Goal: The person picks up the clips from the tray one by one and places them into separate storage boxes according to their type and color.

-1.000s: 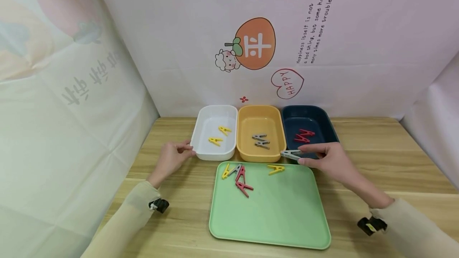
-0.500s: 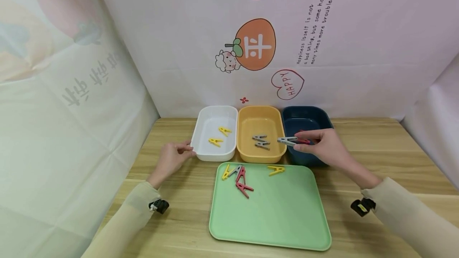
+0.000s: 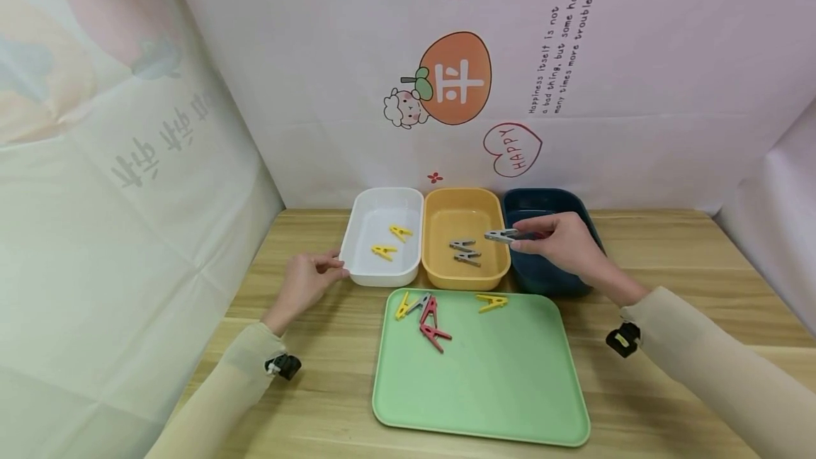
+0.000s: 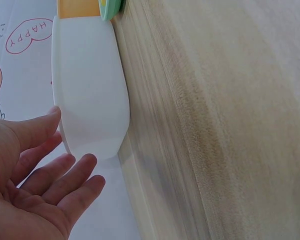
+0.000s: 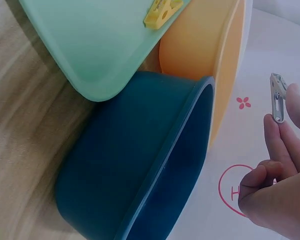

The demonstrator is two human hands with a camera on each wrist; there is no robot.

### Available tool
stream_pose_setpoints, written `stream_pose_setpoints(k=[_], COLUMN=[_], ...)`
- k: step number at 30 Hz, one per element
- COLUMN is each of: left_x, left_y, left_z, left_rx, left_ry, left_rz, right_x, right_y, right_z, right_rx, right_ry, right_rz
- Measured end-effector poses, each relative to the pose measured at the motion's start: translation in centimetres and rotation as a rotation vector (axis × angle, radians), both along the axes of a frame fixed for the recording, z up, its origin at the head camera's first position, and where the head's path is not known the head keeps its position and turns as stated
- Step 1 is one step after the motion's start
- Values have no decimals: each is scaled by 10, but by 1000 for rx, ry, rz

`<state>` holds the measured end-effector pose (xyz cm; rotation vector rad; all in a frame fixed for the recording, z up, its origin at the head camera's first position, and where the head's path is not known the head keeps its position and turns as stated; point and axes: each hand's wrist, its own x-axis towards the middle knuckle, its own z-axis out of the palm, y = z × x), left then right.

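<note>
The right hand (image 3: 567, 243) pinches a grey peg (image 3: 500, 235) between thumb and fingertips, its tip jutting leftward above the right rim of the orange box (image 3: 462, 214). Just left of and below that grip, two grey pegs (image 3: 467, 258) lie inside; farther left, two yellow pegs (image 3: 384, 251) lie in the white box (image 3: 382, 211), whose near left corner the left hand (image 3: 306, 285) pinches. Below the grip is the navy box (image 3: 542, 278), its contents mostly hidden. The work looks about halfway: nearer the person than the grip, the green tray (image 3: 491, 388) bears two yellow, two red and one grey peg, all yet to be moved.
</note>
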<state>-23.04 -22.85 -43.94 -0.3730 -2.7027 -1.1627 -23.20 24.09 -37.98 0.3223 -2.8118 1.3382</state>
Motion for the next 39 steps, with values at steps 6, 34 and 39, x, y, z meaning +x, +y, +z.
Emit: stream_pose_setpoints(k=[6,34,39], left_x=[0,-4,-4], left_y=[0,-2,-2], left_z=[-2,-3,-3], left_rx=[6,33,26], left_ry=[1,5,8], left_rz=[-4,-14,-14], right_x=[-11,-54,-62], right_y=[-6,-42,-43], right_z=[-4,-16,-20], right_rx=[-4,86,108], right_ry=[-6,-53,-61], right_rz=[7,-20,-32])
